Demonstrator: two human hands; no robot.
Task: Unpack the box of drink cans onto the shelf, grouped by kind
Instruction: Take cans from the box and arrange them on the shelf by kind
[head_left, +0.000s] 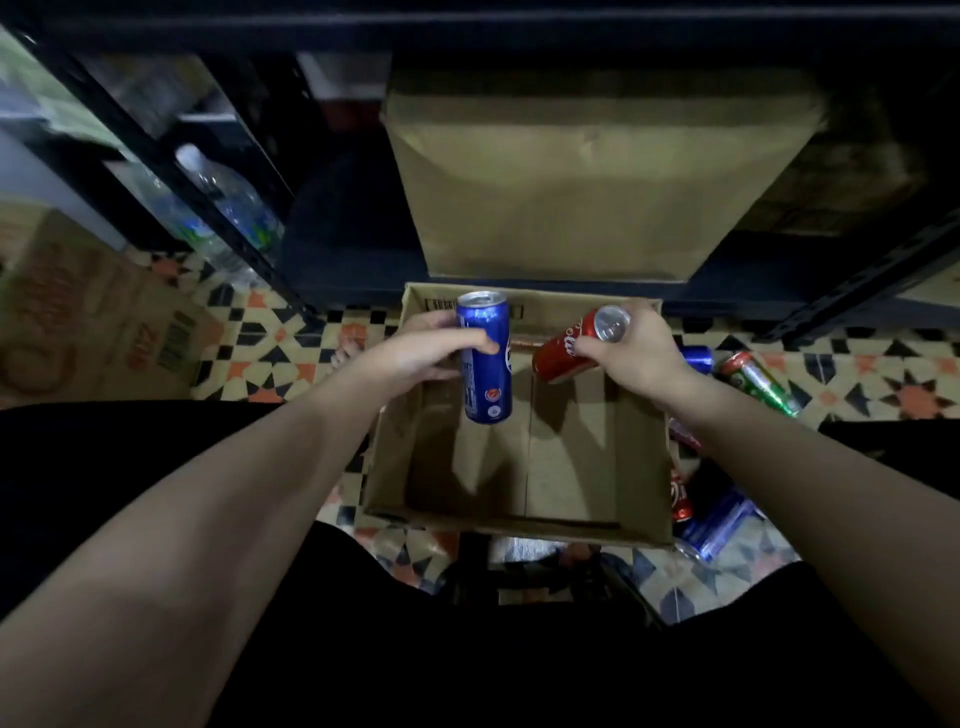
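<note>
Left hand (421, 348) wrapped around a tall blue can (485, 358), thumb across the label, fingers curled behind; can upright, silver top tipped slightly away, held above the far-left part of an open cardboard box (644, 467). Right hand (634, 348) gripping a red cola can (571, 345) near its silver top, can tilted so the base points down and toward the left hand; the two cans near each other but apart. Directly beneath both hands, the box's bare brown floor, far flap (519, 306) folded out behind the blue can. Beyond the hands, a larger brown carton (571, 197) leaning against dark metal shelving (208, 197). Beyond and left of the left hand, clear water bottles (228, 197) on a low shelf level, and further left a printed cardboard case (93, 312) on the patterned tile floor (291, 343). Right of the right hand, on the tiles beside the box, a blue can (698, 358) and a green can (761, 384) lying down; nearer along the right forearm, more red and blue cans (717, 519), partly hidden, count not clear.
</note>
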